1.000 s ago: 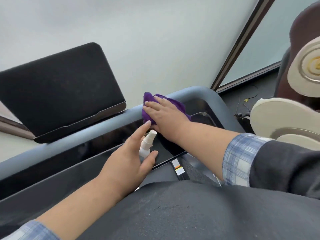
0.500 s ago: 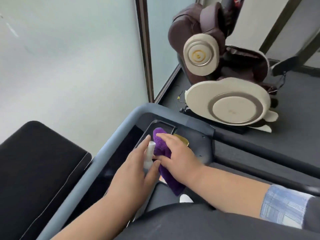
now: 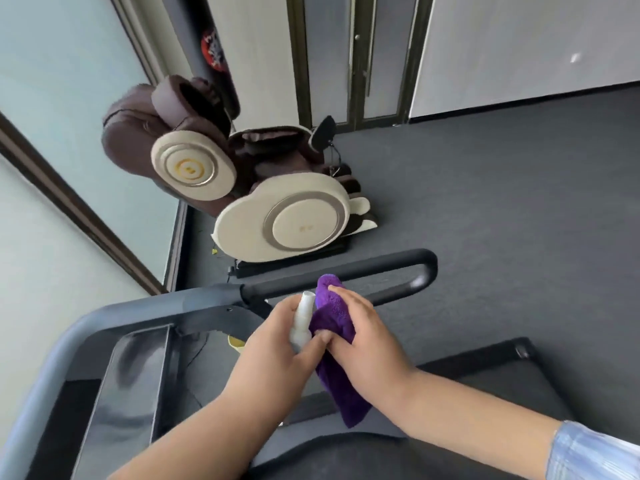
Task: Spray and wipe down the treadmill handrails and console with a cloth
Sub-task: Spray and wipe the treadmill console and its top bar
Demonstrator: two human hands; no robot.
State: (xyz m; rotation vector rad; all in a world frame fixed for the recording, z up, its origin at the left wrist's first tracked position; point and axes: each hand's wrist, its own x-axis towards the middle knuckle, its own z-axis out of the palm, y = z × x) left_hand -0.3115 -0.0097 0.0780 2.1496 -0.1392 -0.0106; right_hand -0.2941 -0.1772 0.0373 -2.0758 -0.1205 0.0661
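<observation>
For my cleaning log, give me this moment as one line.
left hand: holds spray bottle | right hand: holds purple cloth | handrail: untouched

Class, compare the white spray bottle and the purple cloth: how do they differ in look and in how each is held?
The spray bottle is white, rigid and upright in the left hand; the cloth is purple, soft and hangs limp from the right hand. Both are gripped, side by side, near the handrail.

Dark grey carpeted floor (image 3: 519,202); brown and cream massage chair (image 3: 277,220) standing on it, near the window wall
</observation>
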